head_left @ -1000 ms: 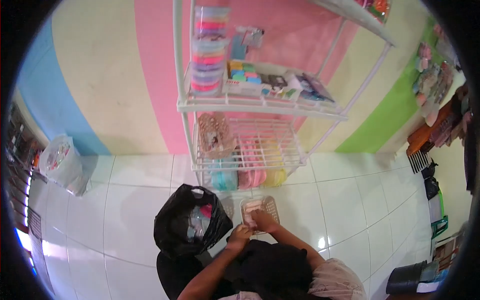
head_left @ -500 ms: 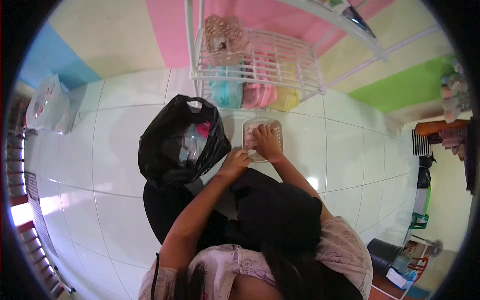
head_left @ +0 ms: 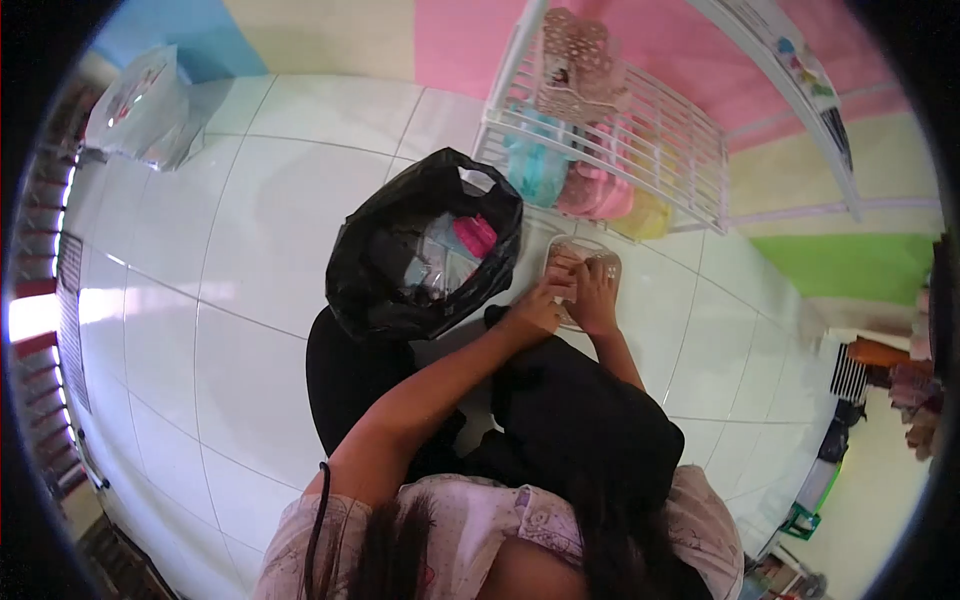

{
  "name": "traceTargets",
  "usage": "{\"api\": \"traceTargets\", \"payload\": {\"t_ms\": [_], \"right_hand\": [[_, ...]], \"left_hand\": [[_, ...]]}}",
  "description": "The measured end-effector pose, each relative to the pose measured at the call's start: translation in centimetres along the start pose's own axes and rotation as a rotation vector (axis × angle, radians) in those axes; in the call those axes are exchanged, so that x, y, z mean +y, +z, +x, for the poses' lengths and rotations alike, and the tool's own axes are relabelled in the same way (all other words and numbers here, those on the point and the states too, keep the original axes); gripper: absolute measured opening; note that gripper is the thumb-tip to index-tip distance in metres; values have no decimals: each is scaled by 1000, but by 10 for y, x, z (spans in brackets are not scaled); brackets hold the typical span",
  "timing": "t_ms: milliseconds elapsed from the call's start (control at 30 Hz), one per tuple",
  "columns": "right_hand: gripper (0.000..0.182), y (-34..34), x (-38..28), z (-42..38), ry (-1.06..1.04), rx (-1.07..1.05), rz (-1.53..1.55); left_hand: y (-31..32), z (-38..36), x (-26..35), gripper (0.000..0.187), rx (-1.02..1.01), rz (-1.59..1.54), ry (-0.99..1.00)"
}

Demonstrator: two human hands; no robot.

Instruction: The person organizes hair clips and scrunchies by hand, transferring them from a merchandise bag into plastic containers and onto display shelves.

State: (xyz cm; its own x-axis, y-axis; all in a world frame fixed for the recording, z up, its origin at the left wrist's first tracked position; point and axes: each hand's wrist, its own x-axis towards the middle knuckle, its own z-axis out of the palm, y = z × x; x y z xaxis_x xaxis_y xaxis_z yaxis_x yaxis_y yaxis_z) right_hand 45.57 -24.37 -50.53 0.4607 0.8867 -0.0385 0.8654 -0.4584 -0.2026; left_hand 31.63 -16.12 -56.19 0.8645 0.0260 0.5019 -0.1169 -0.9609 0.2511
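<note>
The small basket's [head_left: 600,262] contents seem hidden under both hands.

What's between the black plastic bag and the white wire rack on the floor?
In the head view, only bare white floor tile separates the black plastic bag from the white wire rack; nothing lies there.

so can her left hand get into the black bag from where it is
Probably yes. The left hand rests at the small basket, right beside the black bag, whose mouth gapes open toward it, with nothing between them. The right hand is on the basket too.

basket [head_left: 610,265]: perforated plastic | bag [head_left: 400,300]: glossy black plastic (crinkled) | floor [head_left: 250,260]: glossy tile
</note>
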Motion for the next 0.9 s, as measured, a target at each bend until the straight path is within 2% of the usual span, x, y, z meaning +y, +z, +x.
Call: {"api": "traceTargets", "payload": {"t_ms": [133, 167, 267, 333, 400, 433, 467, 500, 533, 567, 600, 633, 700, 767, 833, 900], "right_hand": [[54, -3, 4, -5, 60, 17, 92], [48, -6, 6, 1, -25, 184, 116], [42, -82, -32, 22, 53, 214, 363], [32, -129, -73, 44, -69, 396, 483], [20, -156, -122, 67, -234, 362, 688], [17, -161, -148, 76, -369, 223, 702], [14, -160, -173, 85, -506, 83, 710], [13, -147, -194, 95, -533, -55, 604], [16, -127, -210, 104, -558, -193, 495], [21, -96, -219, 119, -494, -310, 314], [26, -63, -221, 131, -425, -422, 131], [29, -42, -219, 136, -400, -444, -27], [34, -3, -210, 148, -334, -466, -262], [40, 28, -199, 151, -247, -494, -411], [51, 21, -198, 147, -299, -549, -479], [63, 20, -190, 146, -352, -577, -436]], "left_hand": [[-7, 2, 12, 19, -123, -4, -5], [-12, 2, 10, 19, -136, -3, -21], [-16, -5, 7, 18, -134, 17, -60], [-17, -12, 5, 17, -71, 66, -71], [-21, -15, 6, 20, -110, 17, -90], [-23, -16, 7, 22, -128, -7, -100], [-11, -17, 8, 23, -42, -94, -158], [14, -19, 9, 23, 47, -179, -218], [17, -21, 10, 25, 28, -186, -229], [19, -23, 10, 26, 9, -193, -240], [6, -24, 10, 29, -116, -124, -200], [-2, -25, 10, 33, -240, -54, -158], [16, -23, 11, 39, -109, -425, -317], [29, -24, 12, 45, -62, -592, -389], [39, -28, 12, 49, -107, -551, -367], [47, -31, 9, 46, -93, -294, -248]]}}
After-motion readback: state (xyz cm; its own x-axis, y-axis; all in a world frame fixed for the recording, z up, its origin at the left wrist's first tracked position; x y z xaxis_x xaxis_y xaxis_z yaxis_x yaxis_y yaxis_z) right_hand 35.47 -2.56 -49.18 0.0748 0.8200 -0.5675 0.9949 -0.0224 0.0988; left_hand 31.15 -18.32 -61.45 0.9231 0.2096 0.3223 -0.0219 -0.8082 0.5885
